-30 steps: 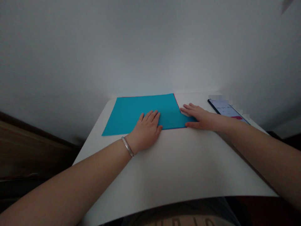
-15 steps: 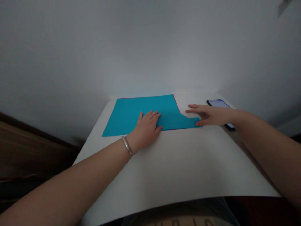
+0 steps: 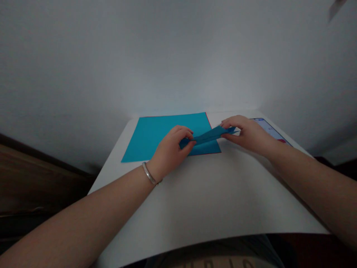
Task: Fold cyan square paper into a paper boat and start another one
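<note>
A folded piece of blue paper point(image 3: 208, 136) is held between my two hands, raised a little and tilted up toward the right. My left hand point(image 3: 175, 147), with a silver bangle at the wrist, pinches its left end between thumb and fingers. At the other end, my right hand point(image 3: 241, 132) grips it, and layered points of paper stick out near the fingertips. Beneath lies a large blue sheet point(image 3: 150, 136) flat on the white table, with a thin red edge showing along its right side.
A phone with a lit screen point(image 3: 264, 126) lies at the table's right, partly behind my right hand and wrist. The white table point(image 3: 217, 197) meets a pale wall point(image 3: 178, 56) at the back. Brown wooden furniture point(image 3: 36, 178) stands at the left.
The folded paper was lying flat on the sheet and is now lifted. My left hand has gone from lying flat to pinching it; my right hand has closed on its other end.
</note>
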`<state>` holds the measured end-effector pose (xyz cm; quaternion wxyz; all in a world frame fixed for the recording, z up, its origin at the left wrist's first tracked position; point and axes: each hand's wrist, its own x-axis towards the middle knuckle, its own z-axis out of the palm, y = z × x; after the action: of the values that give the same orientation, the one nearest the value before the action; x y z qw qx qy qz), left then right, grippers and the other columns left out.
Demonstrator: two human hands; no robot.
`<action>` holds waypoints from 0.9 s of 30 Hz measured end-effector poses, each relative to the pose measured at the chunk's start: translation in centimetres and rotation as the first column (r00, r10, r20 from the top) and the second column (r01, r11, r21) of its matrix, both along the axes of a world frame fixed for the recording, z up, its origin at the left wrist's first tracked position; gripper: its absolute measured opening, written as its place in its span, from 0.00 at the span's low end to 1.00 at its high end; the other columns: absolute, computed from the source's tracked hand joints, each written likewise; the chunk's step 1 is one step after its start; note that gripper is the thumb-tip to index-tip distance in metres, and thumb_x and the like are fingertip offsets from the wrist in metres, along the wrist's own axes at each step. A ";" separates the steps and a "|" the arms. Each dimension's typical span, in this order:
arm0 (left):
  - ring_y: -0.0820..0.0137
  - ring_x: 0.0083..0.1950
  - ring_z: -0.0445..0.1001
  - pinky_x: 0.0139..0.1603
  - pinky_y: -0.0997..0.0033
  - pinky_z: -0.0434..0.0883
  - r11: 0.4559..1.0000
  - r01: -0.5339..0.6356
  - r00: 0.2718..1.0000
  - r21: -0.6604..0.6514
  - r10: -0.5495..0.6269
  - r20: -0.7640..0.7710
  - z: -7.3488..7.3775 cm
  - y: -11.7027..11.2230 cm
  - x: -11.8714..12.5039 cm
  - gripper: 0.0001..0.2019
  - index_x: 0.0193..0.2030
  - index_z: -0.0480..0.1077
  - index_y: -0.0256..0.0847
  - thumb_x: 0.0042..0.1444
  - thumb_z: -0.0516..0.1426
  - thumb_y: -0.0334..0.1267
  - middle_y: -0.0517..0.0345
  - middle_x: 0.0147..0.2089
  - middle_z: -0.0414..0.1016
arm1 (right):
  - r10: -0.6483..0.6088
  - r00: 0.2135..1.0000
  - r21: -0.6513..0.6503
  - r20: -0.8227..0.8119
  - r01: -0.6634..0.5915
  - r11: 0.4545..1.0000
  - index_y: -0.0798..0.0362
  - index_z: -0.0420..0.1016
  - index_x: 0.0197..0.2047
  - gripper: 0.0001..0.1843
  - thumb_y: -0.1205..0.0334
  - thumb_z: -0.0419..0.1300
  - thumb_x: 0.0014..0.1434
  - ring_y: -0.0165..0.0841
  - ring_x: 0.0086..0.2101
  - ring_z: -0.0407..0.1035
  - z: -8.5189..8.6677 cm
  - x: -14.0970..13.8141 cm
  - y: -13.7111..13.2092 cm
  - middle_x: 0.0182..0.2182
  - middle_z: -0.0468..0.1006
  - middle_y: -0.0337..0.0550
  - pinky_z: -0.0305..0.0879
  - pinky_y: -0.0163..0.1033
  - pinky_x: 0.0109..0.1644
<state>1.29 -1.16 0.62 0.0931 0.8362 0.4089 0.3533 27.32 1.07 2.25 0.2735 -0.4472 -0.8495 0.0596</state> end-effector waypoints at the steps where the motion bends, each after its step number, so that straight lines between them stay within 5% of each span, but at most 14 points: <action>1: 0.70 0.51 0.70 0.54 0.68 0.68 1.000 0.009 1.000 0.026 -0.009 -0.001 0.1 -0.1 0.0 0.02 0.37 0.68 0.40 0.59 0.55 0.35 0.55 0.48 0.73 | 0.017 1.000 0.082 0.001 -0.017 0.996 0.46 0.76 0.39 0.07 0.59 0.58 0.58 0.39 0.45 0.72 0.1 -0.1 0.0 0.41 0.80 0.41 0.66 0.46 0.51; 7: 0.67 0.49 0.74 0.45 0.69 0.72 0.988 0.026 0.965 0.151 0.014 -0.263 0.1 -0.5 -0.2 0.07 0.43 0.71 0.43 0.61 0.53 0.37 0.57 0.55 0.72 | 0.126 0.982 0.363 0.138 -0.169 0.916 0.49 0.76 0.34 0.06 0.68 0.60 0.54 0.42 0.51 0.67 -0.8 0.0 0.7 0.46 0.78 0.44 0.61 0.51 0.55; 14: 0.63 0.44 0.76 0.35 0.66 0.73 0.993 -0.035 0.845 0.117 0.091 -0.527 0.1 -0.6 0.0 0.11 0.48 0.70 0.43 0.61 0.52 0.38 0.52 0.66 0.60 | 0.130 0.964 0.401 0.233 -0.217 0.890 0.50 0.76 0.33 0.05 0.69 0.60 0.54 0.42 0.48 0.67 -2.0 0.5 1.6 0.47 0.77 0.45 0.63 0.51 0.52; 19: 0.57 0.52 0.71 0.52 0.57 0.70 0.996 -0.007 0.836 0.090 0.055 -0.546 0.1 -0.3 -0.1 0.16 0.53 0.69 0.36 0.60 0.53 0.38 0.48 0.55 0.72 | 0.078 0.964 0.416 0.254 -0.182 0.891 0.49 0.76 0.35 0.06 0.68 0.60 0.54 0.43 0.51 0.66 -2.2 0.8 1.7 0.48 0.77 0.44 0.62 0.52 0.54; 27: 0.58 0.51 0.72 0.48 0.60 0.73 0.993 -0.051 0.850 0.106 0.099 -0.518 0.5 -0.9 0.2 0.18 0.55 0.69 0.38 0.59 0.54 0.41 0.50 0.55 0.73 | -0.072 0.983 0.432 0.171 -0.009 0.902 0.48 0.77 0.42 0.17 0.75 0.56 0.52 0.47 0.57 0.59 -2.1 0.5 1.4 0.56 0.70 0.47 0.59 0.57 0.56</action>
<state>1.47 -2.05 1.16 -0.0724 0.8874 0.4350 0.1341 27.82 2.44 0.19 0.2874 -0.3928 -0.8558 -0.1753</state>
